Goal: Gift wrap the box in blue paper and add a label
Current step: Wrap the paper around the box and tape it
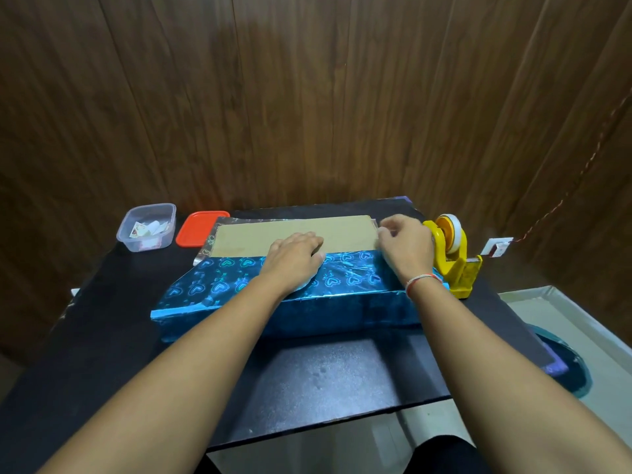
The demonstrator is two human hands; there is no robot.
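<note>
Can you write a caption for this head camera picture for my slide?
Left hand presses blue paper onto the box while right hand pinches the far paper edge beside a yellow tape dispenser.

A long, partly wrapped box (294, 268) fills the middle of the black table (328, 374). A yellow tape dispenser (451, 254) sits just beside its right end. A clear container (147, 227) and red lid (200, 229) occupy the far left. Bare tabletop lies in front.

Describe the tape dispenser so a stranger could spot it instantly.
Start at the black table and go to its far right edge. Beside the blue-wrapped box stands the yellow plastic tape dispenser, the only yellow thing there, holding a white tape roll.
</note>
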